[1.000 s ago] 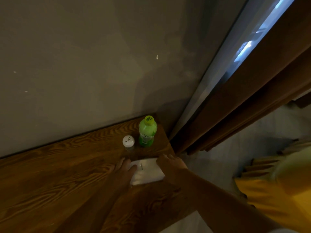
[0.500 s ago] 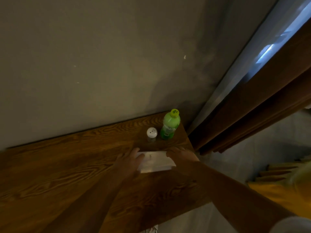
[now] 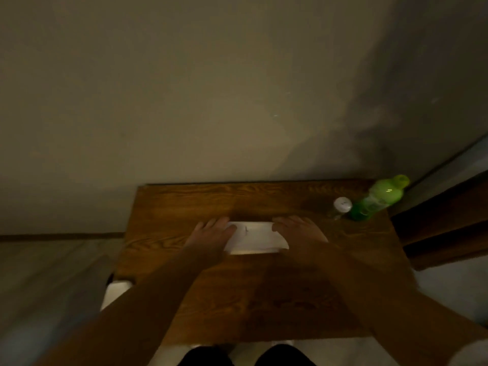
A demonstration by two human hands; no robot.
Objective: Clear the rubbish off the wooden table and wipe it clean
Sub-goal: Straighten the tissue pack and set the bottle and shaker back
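A folded white cloth (image 3: 254,237) lies flat near the middle of the wooden table (image 3: 264,299). My left hand (image 3: 211,233) rests on the cloth's left end, fingers spread and pressed down. On the right end, my right hand (image 3: 299,229) lies flat in the same way. A green plastic bottle (image 3: 375,200) stands at the table's far right corner, with a small clear jar with a white lid (image 3: 340,208) just left of it. Whether the fingers pinch the cloth I cannot tell in the dim light.
The table's back edge touches a plain grey wall (image 3: 211,101). A dark brown curtain (image 3: 449,225) hangs to the right. A white object (image 3: 116,294) stands on the floor at the table's front left corner. Dark shoes (image 3: 248,356) show below the front edge.
The view has swung so the table now appears square-on. Both hands and the cloth have slid left, away from the bottle and jar, toward the table's middle.
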